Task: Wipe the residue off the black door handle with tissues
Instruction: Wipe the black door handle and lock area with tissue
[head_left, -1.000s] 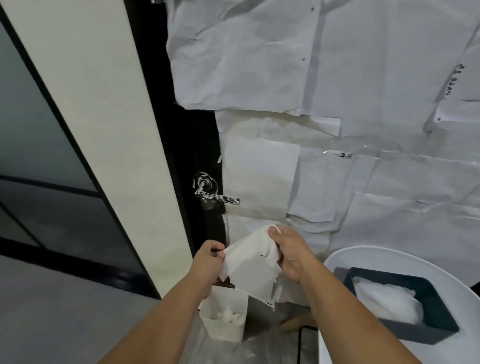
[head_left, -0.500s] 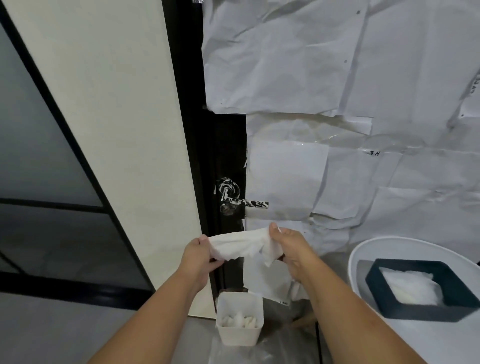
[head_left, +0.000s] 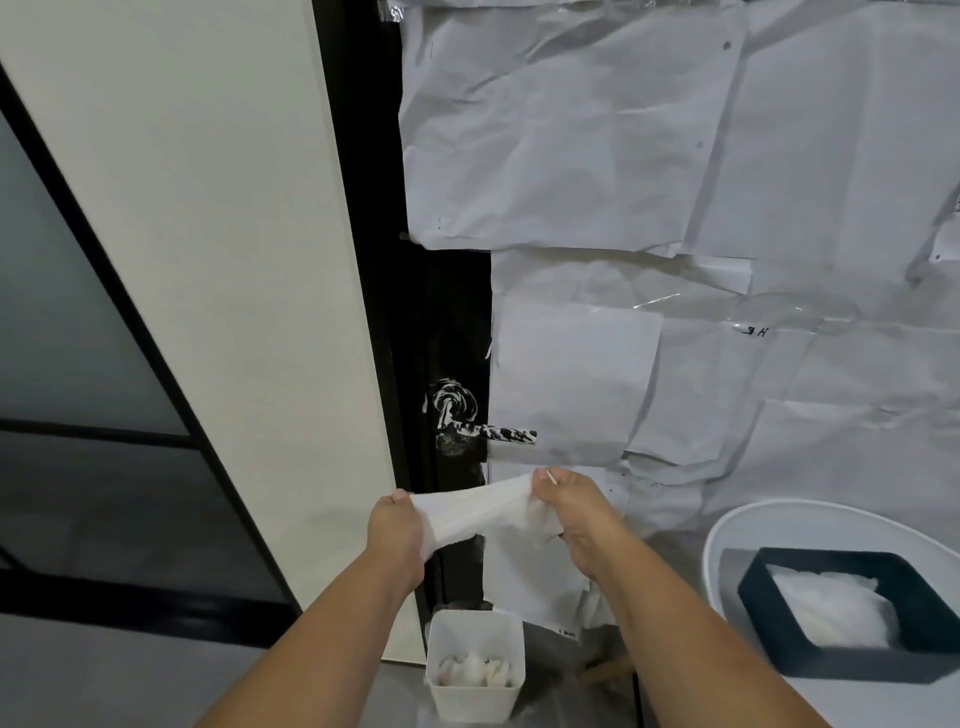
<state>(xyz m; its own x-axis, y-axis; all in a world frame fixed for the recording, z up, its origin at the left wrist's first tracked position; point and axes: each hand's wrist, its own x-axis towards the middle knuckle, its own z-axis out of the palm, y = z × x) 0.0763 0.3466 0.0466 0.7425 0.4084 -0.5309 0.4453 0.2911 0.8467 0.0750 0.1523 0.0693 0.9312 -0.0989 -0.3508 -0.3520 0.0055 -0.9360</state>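
While both hands' fingers (head_left: 400, 496) pinch the tissue (head_left: 480, 512) (stretched taut), the door handle (head_left: 491, 432) sits above.

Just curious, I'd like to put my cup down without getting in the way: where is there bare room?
The white round table has bare surface in front of and left of the dark blue tissue box. It is crowded below the door handle, where both hands stretch a tissue above the white bin.

Both hands raised, pinching one tissue

The left hand (head_left: 396, 530) and right hand (head_left: 574, 512) are held level in front of the body, forearms bare, fingers closed on opposite ends of a tissue (head_left: 480, 512) stretched between them.
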